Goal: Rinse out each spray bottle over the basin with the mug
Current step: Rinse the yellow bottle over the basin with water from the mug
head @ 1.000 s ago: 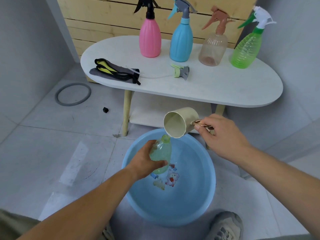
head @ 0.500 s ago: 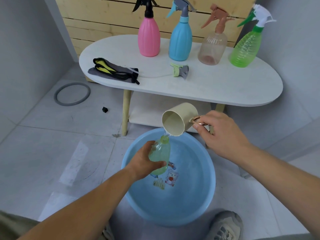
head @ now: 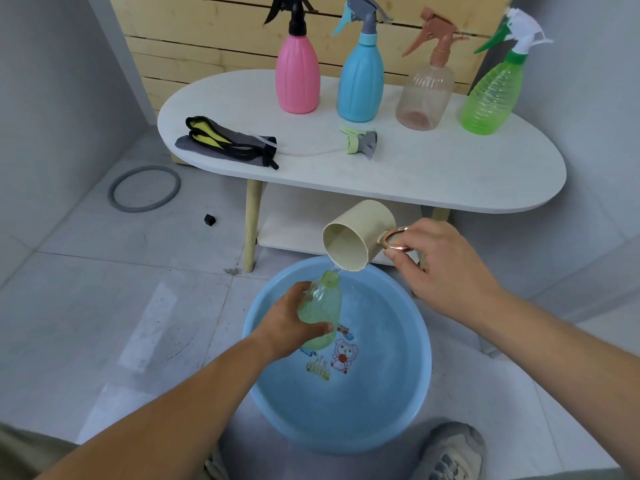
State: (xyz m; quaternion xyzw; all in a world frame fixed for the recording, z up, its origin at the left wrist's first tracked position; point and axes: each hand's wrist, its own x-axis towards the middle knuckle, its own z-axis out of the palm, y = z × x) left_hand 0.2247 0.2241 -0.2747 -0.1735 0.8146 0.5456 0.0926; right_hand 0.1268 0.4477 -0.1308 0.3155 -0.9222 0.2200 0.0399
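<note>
Head view: we see left grip (head: 291, 323) wrapped round uncapped green bottle (head: 320, 306), held tilted over blue basin (head: 381, 403) on floor. Cream mug (head: 356, 233) tipped just above bottle mouth, thin water stream leaving rim. Right grip (head: 440, 268) pinches mug's ring handle. Behind, we note row of spray bottles (head: 360, 84) upright on table (head: 450, 174).

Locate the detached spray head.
Head view: the detached spray head lies on the white table, just in front of the blue spray bottle, with the grey-and-yellow cloth item further to its left.
</note>
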